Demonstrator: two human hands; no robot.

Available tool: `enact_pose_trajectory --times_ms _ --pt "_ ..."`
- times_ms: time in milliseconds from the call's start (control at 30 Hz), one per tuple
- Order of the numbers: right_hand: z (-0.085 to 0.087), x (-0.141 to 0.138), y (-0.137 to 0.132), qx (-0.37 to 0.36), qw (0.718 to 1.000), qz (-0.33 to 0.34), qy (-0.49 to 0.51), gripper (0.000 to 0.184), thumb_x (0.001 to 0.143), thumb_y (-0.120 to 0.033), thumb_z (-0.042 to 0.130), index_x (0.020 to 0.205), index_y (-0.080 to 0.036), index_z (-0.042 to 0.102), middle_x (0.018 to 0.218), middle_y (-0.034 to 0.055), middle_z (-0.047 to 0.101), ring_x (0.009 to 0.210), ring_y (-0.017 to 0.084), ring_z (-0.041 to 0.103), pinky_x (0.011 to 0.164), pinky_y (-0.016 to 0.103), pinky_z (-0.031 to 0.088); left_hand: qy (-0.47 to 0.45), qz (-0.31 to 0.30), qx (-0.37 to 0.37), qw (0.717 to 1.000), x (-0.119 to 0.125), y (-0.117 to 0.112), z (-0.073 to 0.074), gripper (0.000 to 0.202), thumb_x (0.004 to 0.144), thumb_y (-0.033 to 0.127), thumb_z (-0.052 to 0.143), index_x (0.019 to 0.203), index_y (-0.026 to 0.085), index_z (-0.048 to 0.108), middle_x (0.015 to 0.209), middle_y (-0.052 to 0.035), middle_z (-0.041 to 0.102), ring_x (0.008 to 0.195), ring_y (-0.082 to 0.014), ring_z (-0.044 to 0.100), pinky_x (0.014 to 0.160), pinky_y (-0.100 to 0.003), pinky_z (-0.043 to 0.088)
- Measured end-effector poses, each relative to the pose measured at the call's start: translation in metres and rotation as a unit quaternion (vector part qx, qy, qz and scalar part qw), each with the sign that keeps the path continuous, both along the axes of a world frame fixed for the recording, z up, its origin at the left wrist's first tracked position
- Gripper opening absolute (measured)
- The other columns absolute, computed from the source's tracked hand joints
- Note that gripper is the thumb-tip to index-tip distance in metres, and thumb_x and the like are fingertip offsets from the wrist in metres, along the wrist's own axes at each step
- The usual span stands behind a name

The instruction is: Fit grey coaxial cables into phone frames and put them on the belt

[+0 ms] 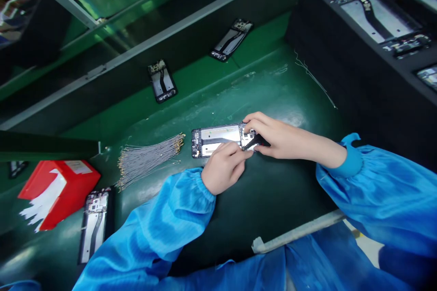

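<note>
An opened phone (221,135) lies face down on the green mat, its silvery plate, dark ribbon cable and circuit boards exposed. My left hand (225,166) is closed at the phone's near edge, with the index finger reaching along it toward the right end; its thumb is hidden. Black tweezers (261,141) are in my right hand (273,136), pinched between the fingers. Their tip meets the phone near the circuit board, close to my left fingertip. To the left of the phone lies a bundle of thin grey antenna cables (150,157) with gold-coloured ends.
Two opened phones, one left (162,81) and one right (232,40), lie along the back ledge. Another phone (95,220) is near my left sleeve, beside a red box (73,191) with white strips. A black foam tray (324,50) holding phones stands right, near loose cables (317,82).
</note>
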State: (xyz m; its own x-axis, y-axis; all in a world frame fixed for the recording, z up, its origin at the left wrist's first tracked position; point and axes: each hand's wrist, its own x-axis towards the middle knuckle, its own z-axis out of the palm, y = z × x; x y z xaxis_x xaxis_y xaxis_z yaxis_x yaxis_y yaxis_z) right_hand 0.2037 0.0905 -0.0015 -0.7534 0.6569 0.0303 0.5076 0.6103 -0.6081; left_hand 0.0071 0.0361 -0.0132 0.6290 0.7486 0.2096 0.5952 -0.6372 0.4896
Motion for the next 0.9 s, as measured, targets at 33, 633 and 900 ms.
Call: enact_pose_trajectory --times_ms 33,633,900 --pt "0.001 0.000 0.001 -0.002 1.000 0.000 -0.003 0.032 0.073 -0.013 0.051 0.103 -0.019 0.041 0.117 0.0096 0.041 0.091 0.019 0.052 0.073 0.032 0.046 -0.001 -0.001 0.001 1.000 0.000 0.000 0.000 0.026 0.085 0.015 0.038 0.096 0.015 0.062 0.074 -0.0040 0.051 0.070 -0.0140 0.048 0.063 -0.027 0.042" --pt "0.014 -0.011 0.003 0.005 0.996 -0.003 -0.087 0.022 0.069 -0.011 0.050 0.088 -0.018 0.042 0.106 0.0091 0.041 0.064 0.012 0.045 0.056 0.027 0.041 0.048 -0.085 0.051 0.994 -0.028 0.020 0.008 0.030 0.087 0.016 0.035 0.102 0.018 0.061 0.076 -0.0035 0.053 0.072 -0.0133 0.047 0.067 -0.026 0.042" --pt "0.017 -0.013 0.002 0.000 0.993 -0.013 -0.115 0.022 0.071 -0.016 0.054 0.089 -0.018 0.042 0.108 0.0088 0.040 0.063 0.011 0.046 0.056 0.027 0.042 0.036 -0.091 0.077 0.992 -0.030 0.024 0.002 0.032 0.089 0.017 0.035 0.103 0.020 0.062 0.069 -0.0013 0.043 0.065 -0.0112 0.042 0.060 -0.021 0.040"
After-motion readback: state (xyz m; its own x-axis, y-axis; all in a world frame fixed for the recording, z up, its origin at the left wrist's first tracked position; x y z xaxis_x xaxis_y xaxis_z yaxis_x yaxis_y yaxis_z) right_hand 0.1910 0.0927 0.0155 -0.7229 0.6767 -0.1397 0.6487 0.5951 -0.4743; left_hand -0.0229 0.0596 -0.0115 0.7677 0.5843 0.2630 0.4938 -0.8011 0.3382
